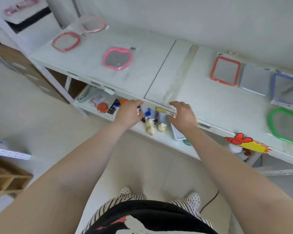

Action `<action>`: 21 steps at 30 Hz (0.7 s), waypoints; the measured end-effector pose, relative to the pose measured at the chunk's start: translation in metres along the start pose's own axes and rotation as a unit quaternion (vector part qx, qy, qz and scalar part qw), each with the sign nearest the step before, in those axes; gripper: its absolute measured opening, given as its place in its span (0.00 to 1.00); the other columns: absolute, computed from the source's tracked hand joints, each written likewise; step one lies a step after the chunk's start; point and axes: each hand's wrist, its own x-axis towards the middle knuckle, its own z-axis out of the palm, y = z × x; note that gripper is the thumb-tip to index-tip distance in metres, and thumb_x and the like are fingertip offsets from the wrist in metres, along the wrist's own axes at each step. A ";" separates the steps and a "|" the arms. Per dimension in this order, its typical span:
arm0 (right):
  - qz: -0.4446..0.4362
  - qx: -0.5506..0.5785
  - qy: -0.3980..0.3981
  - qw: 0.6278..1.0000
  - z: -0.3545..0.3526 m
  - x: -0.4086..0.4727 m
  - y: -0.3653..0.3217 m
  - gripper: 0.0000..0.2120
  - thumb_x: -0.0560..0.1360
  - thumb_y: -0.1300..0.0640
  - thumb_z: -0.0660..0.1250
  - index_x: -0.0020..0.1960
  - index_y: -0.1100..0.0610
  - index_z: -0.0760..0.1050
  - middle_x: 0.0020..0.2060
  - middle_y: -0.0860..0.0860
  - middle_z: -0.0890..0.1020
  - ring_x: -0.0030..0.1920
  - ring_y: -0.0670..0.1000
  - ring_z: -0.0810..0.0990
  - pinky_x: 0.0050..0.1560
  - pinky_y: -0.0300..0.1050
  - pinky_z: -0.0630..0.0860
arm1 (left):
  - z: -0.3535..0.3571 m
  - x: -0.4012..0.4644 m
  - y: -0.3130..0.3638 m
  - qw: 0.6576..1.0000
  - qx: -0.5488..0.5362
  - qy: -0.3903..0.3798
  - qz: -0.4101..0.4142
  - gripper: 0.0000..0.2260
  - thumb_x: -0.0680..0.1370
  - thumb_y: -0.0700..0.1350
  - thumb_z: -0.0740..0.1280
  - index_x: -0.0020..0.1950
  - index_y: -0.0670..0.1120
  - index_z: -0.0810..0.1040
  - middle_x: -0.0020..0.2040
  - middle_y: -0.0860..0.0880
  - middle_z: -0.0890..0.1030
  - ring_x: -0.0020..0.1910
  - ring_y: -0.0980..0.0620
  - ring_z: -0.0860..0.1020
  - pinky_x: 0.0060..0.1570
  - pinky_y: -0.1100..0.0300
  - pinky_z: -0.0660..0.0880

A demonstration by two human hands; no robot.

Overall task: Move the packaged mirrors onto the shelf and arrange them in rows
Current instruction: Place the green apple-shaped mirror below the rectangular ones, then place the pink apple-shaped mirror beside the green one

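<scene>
Head view: both empty hands, left hand (129, 114) and right hand (183, 114), loosely curled before shelf (159, 68), bottles (152, 124) beneath.

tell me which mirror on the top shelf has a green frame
The green mirror at the shelf's front right edge. It is apple-shaped; the others there are framed in pink, red, orange or blue.

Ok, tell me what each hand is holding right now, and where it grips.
Neither holds a mirror. The right hand hovers loosely curled at the shelf edge, empty. Whether the left hand grips something cannot be told.
</scene>
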 end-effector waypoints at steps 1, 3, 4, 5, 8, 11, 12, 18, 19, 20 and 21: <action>-0.007 0.002 -0.002 1.000 0.011 0.005 -0.022 0.24 0.74 0.57 0.67 0.69 0.54 0.69 0.63 0.54 0.75 0.65 0.57 0.70 0.61 0.50 0.71 | -0.012 -0.002 -0.025 1.000 0.001 0.003 -0.012 0.15 0.69 0.47 0.65 0.55 0.52 0.79 0.51 0.47 0.83 0.53 0.45 0.79 0.50 0.53 0.77; -0.018 0.010 0.000 1.000 0.028 0.016 -0.063 0.23 0.73 0.58 0.67 0.68 0.54 0.70 0.61 0.55 0.76 0.64 0.57 0.70 0.60 0.50 0.72 | -0.036 -0.005 -0.065 0.999 -0.004 0.017 -0.028 0.16 0.66 0.50 0.60 0.51 0.55 0.78 0.47 0.50 0.83 0.49 0.46 0.80 0.45 0.52 0.78; -0.024 0.013 0.000 1.000 0.036 0.020 -0.081 0.23 0.73 0.58 0.67 0.68 0.54 0.71 0.60 0.55 0.77 0.63 0.57 0.70 0.59 0.51 0.72 | -0.048 -0.007 -0.080 0.999 -0.001 0.021 -0.035 0.18 0.65 0.51 0.59 0.53 0.55 0.77 0.47 0.51 0.82 0.49 0.46 0.79 0.44 0.53 0.78; -0.030 0.012 -0.002 0.999 0.042 0.025 -0.097 0.23 0.73 0.57 0.68 0.68 0.54 0.70 0.60 0.55 0.77 0.63 0.57 0.70 0.58 0.51 0.72 | -0.060 -0.008 -0.092 0.999 -0.001 0.028 -0.043 0.19 0.67 0.50 0.59 0.57 0.54 0.77 0.49 0.51 0.82 0.50 0.46 0.79 0.46 0.53 0.77; -0.045 -0.010 -0.014 0.999 0.055 0.043 -0.135 0.24 0.74 0.56 0.67 0.69 0.53 0.69 0.62 0.54 0.76 0.65 0.56 0.69 0.60 0.50 0.72 | -0.084 -0.002 -0.123 0.996 -0.010 0.057 -0.060 0.21 0.72 0.45 0.66 0.65 0.48 0.74 0.60 0.45 0.79 0.59 0.42 0.76 0.54 0.52 0.74; -0.055 -0.027 -0.018 0.998 0.065 0.063 -0.156 0.23 0.74 0.56 0.67 0.69 0.52 0.69 0.62 0.53 0.76 0.65 0.55 0.70 0.59 0.49 0.72 | -0.094 0.010 -0.144 0.996 -0.011 0.061 -0.067 0.23 0.72 0.44 0.66 0.67 0.48 0.72 0.63 0.44 0.77 0.62 0.42 0.74 0.55 0.52 0.74; -0.057 -0.030 -0.019 0.998 0.070 0.072 -0.163 0.23 0.74 0.56 0.67 0.69 0.52 0.69 0.62 0.53 0.76 0.64 0.55 0.70 0.58 0.49 0.72 | -0.096 0.015 -0.150 0.996 -0.016 0.061 -0.070 0.23 0.72 0.44 0.66 0.68 0.48 0.72 0.63 0.44 0.77 0.62 0.42 0.74 0.56 0.52 0.74; -0.081 -0.020 -0.030 0.996 0.094 0.143 -0.202 0.24 0.74 0.54 0.68 0.68 0.51 0.69 0.62 0.52 0.76 0.65 0.54 0.70 0.61 0.49 0.72 | -0.115 0.053 -0.191 0.994 -0.012 0.048 -0.095 0.23 0.72 0.43 0.66 0.68 0.48 0.72 0.61 0.44 0.77 0.62 0.42 0.74 0.57 0.52 0.73; -0.089 -0.020 -0.028 0.995 0.098 0.158 -0.209 0.24 0.74 0.54 0.68 0.69 0.52 0.69 0.62 0.52 0.76 0.66 0.55 0.70 0.61 0.49 0.72 | -0.121 0.062 -0.199 0.993 -0.018 0.051 -0.103 0.23 0.73 0.43 0.66 0.69 0.48 0.71 0.62 0.44 0.76 0.63 0.42 0.73 0.59 0.52 0.72; -0.094 -0.018 -0.026 0.995 0.100 0.172 -0.216 0.24 0.74 0.54 0.68 0.69 0.52 0.69 0.63 0.52 0.76 0.66 0.55 0.70 0.62 0.49 0.71 | -0.127 0.070 -0.206 0.992 -0.025 0.056 -0.109 0.23 0.74 0.44 0.66 0.69 0.47 0.71 0.63 0.44 0.76 0.64 0.42 0.72 0.61 0.52 0.71; -0.094 -0.017 -0.026 0.995 0.102 0.185 -0.223 0.24 0.74 0.54 0.68 0.68 0.52 0.69 0.63 0.52 0.76 0.66 0.55 0.70 0.63 0.49 0.71 | -0.134 0.079 -0.214 0.992 -0.028 0.057 -0.113 0.23 0.74 0.45 0.66 0.70 0.47 0.70 0.64 0.44 0.76 0.65 0.42 0.72 0.62 0.51 0.71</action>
